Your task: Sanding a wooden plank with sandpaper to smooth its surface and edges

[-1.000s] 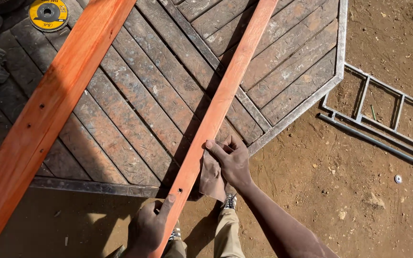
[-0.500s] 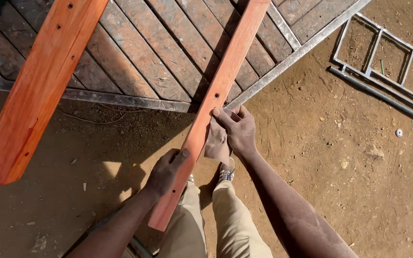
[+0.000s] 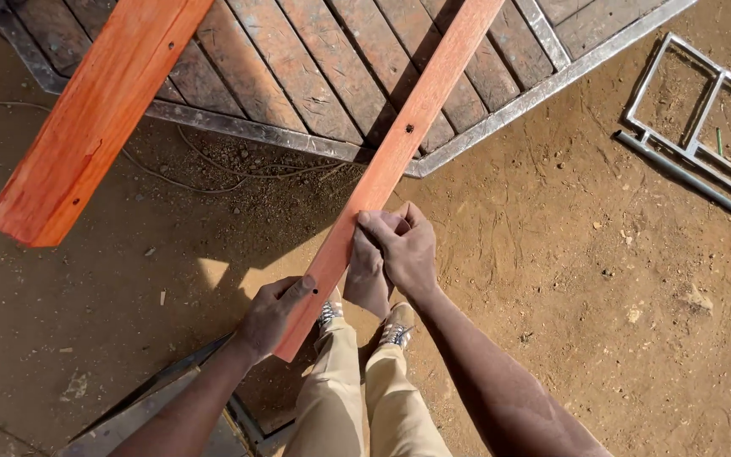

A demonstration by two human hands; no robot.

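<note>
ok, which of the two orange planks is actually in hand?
The narrower plank on the right: the left hand grips its near end and the right hand holds it higher up. The wider plank is untouched.

Narrow plank (image 3: pixel 399 152): orange-red w/ small dark holes. Wide plank (image 3: pixel 99 110): brighter orange-red. Slatted platform (image 3: pixel 315 76): dull reddish-brown boards, grey metal rim. Ground (image 3: pixel 568 254): tan-brown dirt. Trousers (image 3: pixel 357 398): khaki. Frame (image 3: pixel 695 118): silver-grey.
</note>
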